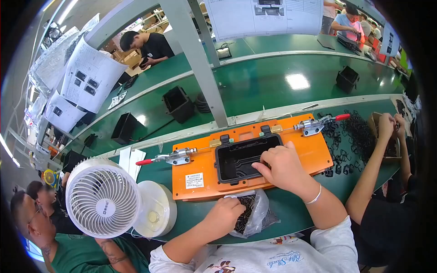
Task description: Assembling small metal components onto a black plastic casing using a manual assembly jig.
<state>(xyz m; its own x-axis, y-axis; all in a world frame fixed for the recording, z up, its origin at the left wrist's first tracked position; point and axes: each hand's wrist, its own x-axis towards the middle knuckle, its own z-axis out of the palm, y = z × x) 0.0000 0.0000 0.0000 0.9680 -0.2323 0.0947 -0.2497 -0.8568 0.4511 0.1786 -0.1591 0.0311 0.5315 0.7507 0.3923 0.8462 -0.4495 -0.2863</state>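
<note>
While the orange jig (pixel 314 152) sat unclamped near the table's front edge, its black housing (pixel 241 159) could shift under the right hand (pixel 284 167) pressing inside; the left hand (pixel 225 214) pinched pins in the bag (pixel 255 214), easily spilled.

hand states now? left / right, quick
Left hand: curled inside the clear plastic bag of small dark parts; a grip cannot be told.
Right hand: fingers down on the black tray in the orange fixture, holding nothing visible.
</note>
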